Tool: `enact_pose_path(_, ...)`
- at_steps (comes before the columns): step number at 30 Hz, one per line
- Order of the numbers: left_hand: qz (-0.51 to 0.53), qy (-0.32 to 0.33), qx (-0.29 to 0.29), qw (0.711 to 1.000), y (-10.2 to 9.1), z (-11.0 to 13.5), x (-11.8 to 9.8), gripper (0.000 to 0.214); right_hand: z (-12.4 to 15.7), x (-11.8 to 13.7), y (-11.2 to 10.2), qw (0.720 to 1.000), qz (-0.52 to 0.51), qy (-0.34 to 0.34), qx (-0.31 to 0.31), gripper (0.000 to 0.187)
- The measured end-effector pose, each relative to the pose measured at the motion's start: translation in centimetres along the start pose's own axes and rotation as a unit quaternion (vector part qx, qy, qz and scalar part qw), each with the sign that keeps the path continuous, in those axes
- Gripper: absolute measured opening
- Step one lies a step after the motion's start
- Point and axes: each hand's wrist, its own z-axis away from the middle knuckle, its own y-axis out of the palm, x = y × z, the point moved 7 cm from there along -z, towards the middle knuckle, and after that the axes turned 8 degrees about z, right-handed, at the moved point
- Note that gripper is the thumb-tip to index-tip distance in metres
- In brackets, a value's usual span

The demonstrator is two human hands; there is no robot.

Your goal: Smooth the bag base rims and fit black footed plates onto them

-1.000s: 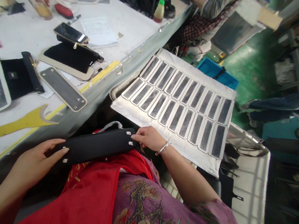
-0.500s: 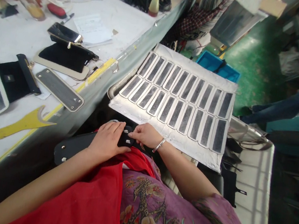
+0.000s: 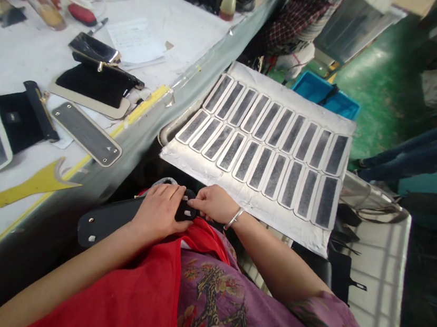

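A long black panel with rounded ends lies across my lap, metal studs at its near-left end and small pale tabs at its right end. My left hand spans the panel from above, fingers together on top and thumb along the near edge, gripping it. At the right end, my right hand is closed in a pinch beside the pale tabs. Whatever sits between those fingertips is too small to make out. The panel's middle is hidden under my left hand.
A silvery board with rows of grey-faced strips stands ahead. On the white table at left are a studded strip, black pouches, a yellow fork-shaped tool and a small bottle. A blue crate lies beyond.
Both hands and the panel keep nearly the same places, with the right fingertips shifted slightly along the tabs. The board appears a little further right as the view shifts.
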Motion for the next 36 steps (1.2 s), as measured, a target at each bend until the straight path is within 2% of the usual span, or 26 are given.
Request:
enact_pose_path(9,0.033,0.002,-0.010,0.999,-0.2,-0.1,0.2,0.059,0.2,1.3,-0.8,0.995,0.100,0.012,-0.015,0.028)
enact_pose_path(16,0.069,-0.015,-0.002,0.998,0.0,0.1,0.0,0.071,-0.2,1.3,-0.3,0.993,0.114,0.030,-0.008,0.033)
enact_pose_path(18,0.100,-0.011,-0.024,0.995,-0.9,1.2,0.9,0.082,-0.4,1.4,-0.1,0.993,0.109,0.034,-0.009,0.034)
enact_pose_path(20,0.129,-0.040,-0.087,0.987,-2.9,3.7,3.3,0.082,-0.6,1.6,0.1,0.994,0.098,0.045,-0.001,0.035)
enact_pose_path(22,0.146,-0.140,-0.178,0.963,-5.3,7.8,7.4,0.060,-0.7,1.8,0.2,0.994,0.089,0.061,0.007,0.035)
enact_pose_path(24,0.173,-0.290,-0.246,0.909,-6.7,13.2,12.1,0.037,-0.6,2.1,0.3,0.993,0.084,0.078,0.012,0.035)
enact_pose_path(25,0.205,-0.354,-0.247,0.878,-6.6,15.7,14.1,0.035,-0.6,2.3,0.4,0.993,0.082,0.086,0.014,0.036)
enact_pose_path(27,0.296,-0.422,-0.207,0.831,-5.1,19.0,16.8,0.034,-0.5,2.6,0.5,0.992,0.077,0.097,0.018,0.038)
enact_pose_path(29,0.382,-0.430,-0.165,0.801,-3.3,20.3,17.7,0.035,-0.6,2.9,0.6,0.992,0.077,0.102,0.018,0.040)
enact_pose_path(32,0.456,-0.422,-0.141,0.771,-1.5,20.2,17.8,0.035,-0.6,3.0,0.7,0.991,0.086,0.104,0.021,0.041)
enact_pose_path(34,0.479,-0.420,-0.133,0.759,-1.0,19.7,17.8,0.034,-0.7,2.9,0.8,0.990,0.086,0.105,0.027,0.043)
enact_pose_path(36,0.488,-0.412,-0.124,0.759,-0.9,19.2,17.8,0.033,-0.7,2.9,0.9,0.990,0.084,0.109,0.031,0.044)
